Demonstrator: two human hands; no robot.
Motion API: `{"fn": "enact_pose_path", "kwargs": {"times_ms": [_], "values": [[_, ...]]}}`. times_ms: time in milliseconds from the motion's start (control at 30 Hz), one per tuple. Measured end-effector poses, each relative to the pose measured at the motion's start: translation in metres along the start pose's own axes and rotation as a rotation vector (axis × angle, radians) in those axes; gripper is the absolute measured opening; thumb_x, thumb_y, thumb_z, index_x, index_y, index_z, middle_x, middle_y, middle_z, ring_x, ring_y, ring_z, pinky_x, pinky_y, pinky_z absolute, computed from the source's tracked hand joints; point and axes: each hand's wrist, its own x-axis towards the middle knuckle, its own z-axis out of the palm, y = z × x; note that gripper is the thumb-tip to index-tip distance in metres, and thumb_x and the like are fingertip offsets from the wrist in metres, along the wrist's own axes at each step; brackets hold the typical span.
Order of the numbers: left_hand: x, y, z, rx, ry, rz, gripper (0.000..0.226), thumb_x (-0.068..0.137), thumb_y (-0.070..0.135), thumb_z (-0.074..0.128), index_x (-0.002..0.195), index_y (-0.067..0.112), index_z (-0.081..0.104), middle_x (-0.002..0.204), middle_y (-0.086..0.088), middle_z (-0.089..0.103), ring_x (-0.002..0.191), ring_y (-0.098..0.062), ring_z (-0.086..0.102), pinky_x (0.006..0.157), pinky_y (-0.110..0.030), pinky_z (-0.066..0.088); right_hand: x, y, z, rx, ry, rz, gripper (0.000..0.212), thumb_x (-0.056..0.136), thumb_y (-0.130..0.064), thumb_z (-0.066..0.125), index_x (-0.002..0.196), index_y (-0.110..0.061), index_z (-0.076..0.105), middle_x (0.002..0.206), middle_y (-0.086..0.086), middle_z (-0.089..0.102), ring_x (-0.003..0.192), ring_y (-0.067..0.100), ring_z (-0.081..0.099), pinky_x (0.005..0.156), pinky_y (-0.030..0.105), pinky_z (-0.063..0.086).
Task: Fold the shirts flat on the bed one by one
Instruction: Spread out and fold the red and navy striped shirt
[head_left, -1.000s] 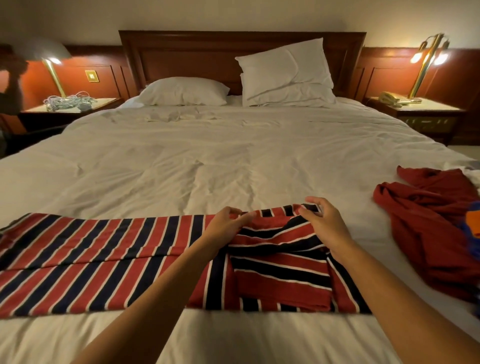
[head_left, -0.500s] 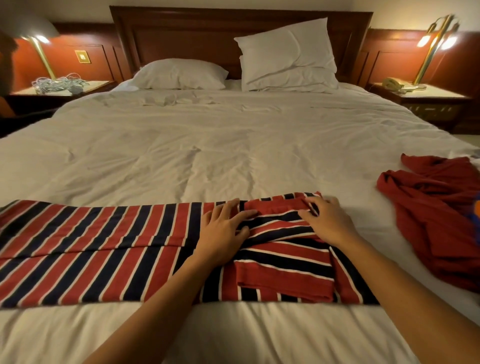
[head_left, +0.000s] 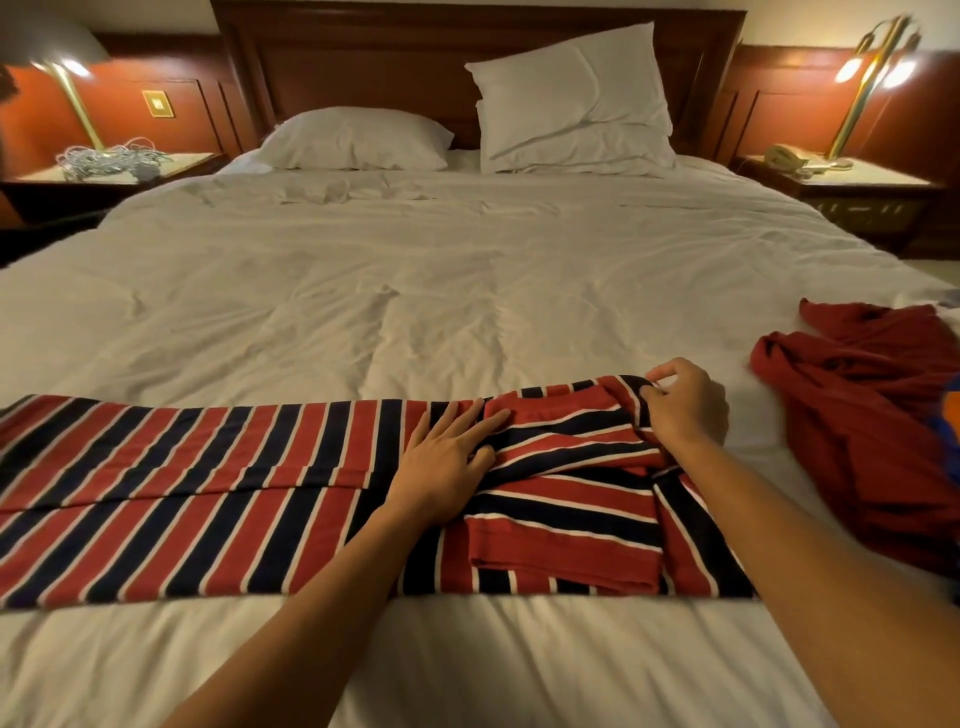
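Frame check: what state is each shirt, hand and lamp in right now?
striped shirt: spread on the bed, right end partly folded.
red shirt: crumpled, unfolded.
left hand: flat, pressing the striped shirt.
right hand: pinching the striped shirt's far edge.
left lamp: lit.
right lamp: lit.

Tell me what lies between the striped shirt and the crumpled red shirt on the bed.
Head view: only a strip of bare white sheet separates the striped shirt from the red shirt; they lie apart.
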Motion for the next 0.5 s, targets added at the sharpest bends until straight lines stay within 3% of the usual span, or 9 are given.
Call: {"fn": "enact_pose_path", "kwargs": {"times_ms": [100, 233, 333, 400, 500], "values": [[0.001, 0.000, 0.000, -0.008, -0.003, 0.002, 0.050, 0.103, 0.046, 0.021, 0.152, 0.055, 0.013, 0.165, 0.015, 0.009, 0.153, -0.010, -0.002, 0.124, -0.039, -0.008, 0.004, 0.010, -0.003, -0.046, -0.104, 0.053, 0.014, 0.094, -0.018, 0.066, 0.108, -0.017, 0.066, 0.114, 0.012, 0.067, 0.100, 0.031, 0.062, 0.077, 0.032, 0.044], [0.001, -0.002, -0.001, -0.042, 0.002, -0.002, 0.050, 0.103, 0.046, 0.024, 0.151, 0.054, 0.017, 0.165, 0.016, 0.013, 0.153, -0.010, 0.001, 0.124, -0.039, -0.006, -0.010, -0.002, -0.007, -0.063, -0.094, -0.128, 0.024, 0.097, -0.028, 0.059, 0.120, -0.022, 0.058, 0.116, 0.009, 0.057, 0.092, 0.024, 0.058, 0.072, 0.031, 0.045], [0.000, -0.001, -0.003, -0.142, 0.078, -0.020, 0.047, 0.102, 0.047, 0.035, 0.149, 0.051, 0.031, 0.159, 0.014, 0.030, 0.149, -0.013, 0.019, 0.123, -0.041, 0.008, -0.031, -0.009, -0.009, -0.168, -0.248, -0.228, 0.031, 0.095, -0.047, 0.056, 0.117, -0.026, 0.057, 0.097, -0.004, 0.060, 0.083, 0.015, 0.058, 0.067, 0.029, 0.045], [-0.002, 0.001, -0.008, -0.252, 0.143, -0.053, 0.043, 0.100, 0.049, 0.043, 0.143, 0.048, 0.043, 0.147, 0.012, 0.045, 0.138, -0.015, 0.035, 0.120, -0.044, 0.020, -0.042, -0.008, -0.010, -0.224, -0.371, -0.206, 0.038, 0.093, -0.054, 0.057, 0.120, -0.027, 0.057, 0.097, -0.006, 0.061, 0.085, 0.014, 0.058, 0.069, 0.028, 0.045], [-0.007, 0.005, -0.014, -0.407, 0.151, -0.058, 0.034, 0.097, 0.049, 0.052, 0.130, 0.044, 0.057, 0.131, 0.016, 0.057, 0.124, -0.010, 0.049, 0.115, -0.051, 0.030, -0.051, -0.002, -0.015, -0.073, -0.300, -0.233, 0.027, 0.092, -0.038, 0.067, 0.116, -0.025, 0.063, 0.096, -0.007, 0.063, 0.085, 0.011, 0.061, 0.063, 0.016, 0.041]]}}
